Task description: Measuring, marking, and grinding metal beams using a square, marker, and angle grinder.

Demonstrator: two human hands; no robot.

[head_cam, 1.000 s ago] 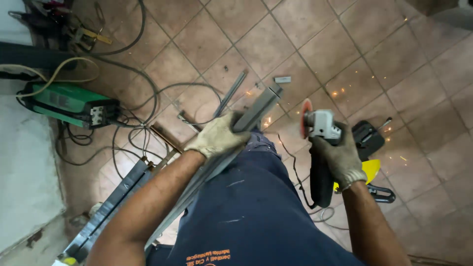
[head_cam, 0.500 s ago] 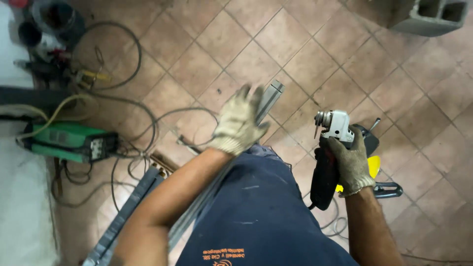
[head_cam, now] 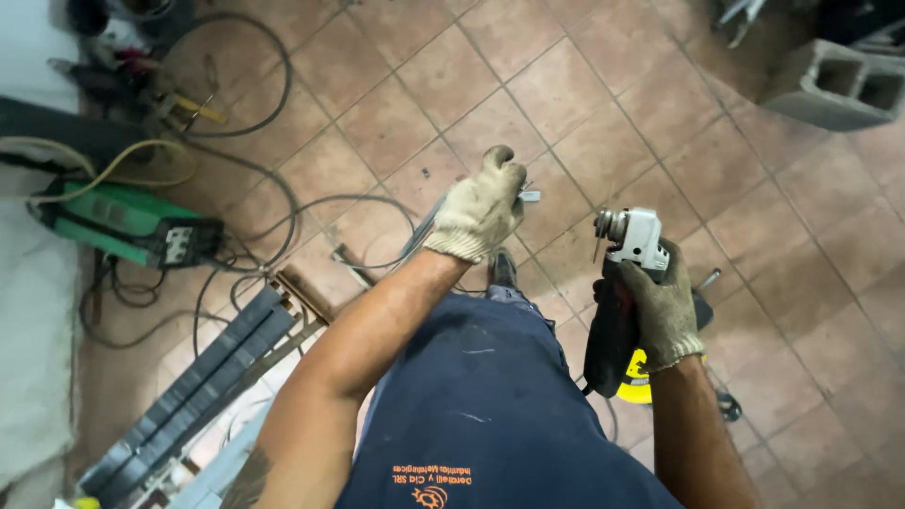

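Observation:
My left hand [head_cam: 479,207], in a worn work glove, is closed around a long grey metal bar [head_cam: 421,229] that runs down toward my lap; only short bits of the bar show past the glove. My right hand [head_cam: 660,306], also gloved, grips an angle grinder [head_cam: 622,283] with a grey head and black body, held upright beside my right leg. The two hands are about a hand's width apart above my dark blue trousers [head_cam: 490,396].
A green welding machine [head_cam: 118,224] with tangled cables [head_cam: 283,217] lies on the tiled floor at left. Dark metal profiles [head_cam: 189,396] are stacked at lower left. A concrete block [head_cam: 834,85] stands at upper right. A yellow and black object [head_cam: 641,382] lies under the grinder.
The left hand has lifted and slid along the bar, covering its far end. The grinder has swung away from the bar and its sparks have stopped. The view has shifted upward.

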